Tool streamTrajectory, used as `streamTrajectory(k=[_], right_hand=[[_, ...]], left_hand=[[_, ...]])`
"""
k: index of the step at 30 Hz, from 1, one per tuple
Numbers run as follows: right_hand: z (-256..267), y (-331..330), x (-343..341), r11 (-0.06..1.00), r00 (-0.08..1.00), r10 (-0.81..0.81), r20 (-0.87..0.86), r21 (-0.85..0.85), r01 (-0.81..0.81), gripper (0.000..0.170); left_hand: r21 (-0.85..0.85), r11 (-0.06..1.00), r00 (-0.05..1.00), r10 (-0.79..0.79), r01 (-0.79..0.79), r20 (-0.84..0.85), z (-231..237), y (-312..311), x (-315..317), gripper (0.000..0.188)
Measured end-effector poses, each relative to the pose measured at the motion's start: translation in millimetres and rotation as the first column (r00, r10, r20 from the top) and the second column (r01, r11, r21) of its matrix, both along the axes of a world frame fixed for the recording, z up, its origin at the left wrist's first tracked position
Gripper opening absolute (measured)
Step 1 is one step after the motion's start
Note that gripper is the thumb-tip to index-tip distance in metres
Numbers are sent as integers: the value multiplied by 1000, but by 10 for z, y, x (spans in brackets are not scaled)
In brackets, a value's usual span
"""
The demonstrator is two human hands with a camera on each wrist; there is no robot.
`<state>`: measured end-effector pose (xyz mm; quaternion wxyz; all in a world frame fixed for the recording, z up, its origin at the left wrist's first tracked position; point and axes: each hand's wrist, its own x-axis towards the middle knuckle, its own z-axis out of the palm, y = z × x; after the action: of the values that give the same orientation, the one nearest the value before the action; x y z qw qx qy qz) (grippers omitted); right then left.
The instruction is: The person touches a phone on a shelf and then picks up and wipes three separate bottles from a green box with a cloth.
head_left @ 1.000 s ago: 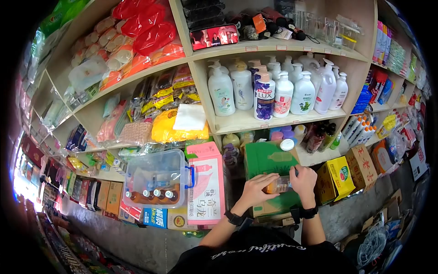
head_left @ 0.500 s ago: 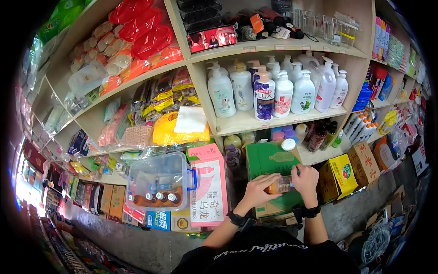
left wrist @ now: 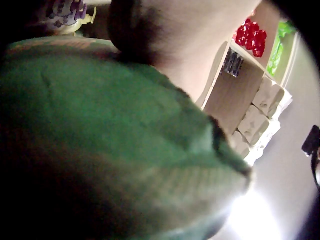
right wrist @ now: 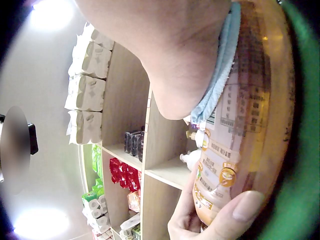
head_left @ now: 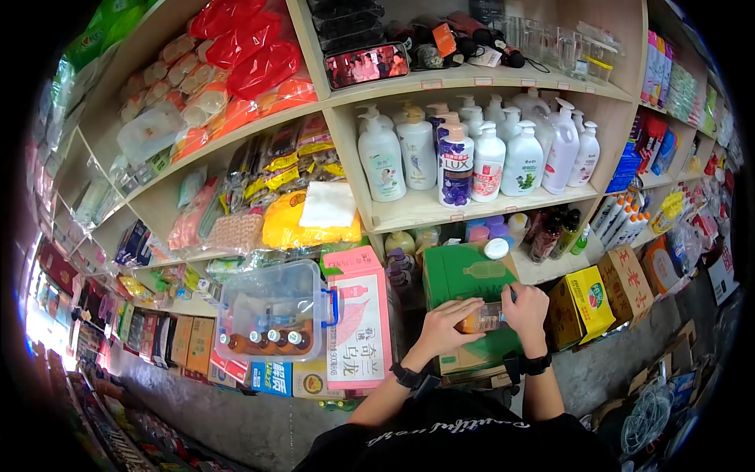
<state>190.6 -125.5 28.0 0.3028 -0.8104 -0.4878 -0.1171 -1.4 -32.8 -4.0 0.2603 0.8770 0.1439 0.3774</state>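
A clear bottle of amber liquid with a printed label [right wrist: 225,165] lies on its side over a green carton [head_left: 460,275]. My left hand [head_left: 447,329] grips one end of it, with the thumb [right wrist: 237,217] along its side in the right wrist view. My right hand [head_left: 527,315] holds a light blue cloth [right wrist: 222,65] against the bottle's other end; its fingertips are hidden there. In the left wrist view the green carton fills most of the frame, and part of a hand [left wrist: 190,40] shows above it.
A white round cap [head_left: 496,249] stands at the carton's back edge. To the left are a clear plastic bin [head_left: 271,287] holding several brown bottles [head_left: 275,340] and a pink carton [head_left: 358,322]. Pump bottles [head_left: 456,169] line the shelf ahead. A yellow box [head_left: 580,307] stands right.
Both hands keep nearly the same place on the bottle and cloth. The head view has shifted slightly, and the picture on the phone screen on the shelf has changed.
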Motion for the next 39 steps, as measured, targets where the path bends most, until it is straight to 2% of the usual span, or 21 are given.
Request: streamTrajectory(k=[39], right_hand=[[4, 3, -4, 1000, 1000, -6, -1, -7, 6, 32]], left_hand=[[3, 1000, 1000, -2, 2, 11, 10, -5, -7, 64]])
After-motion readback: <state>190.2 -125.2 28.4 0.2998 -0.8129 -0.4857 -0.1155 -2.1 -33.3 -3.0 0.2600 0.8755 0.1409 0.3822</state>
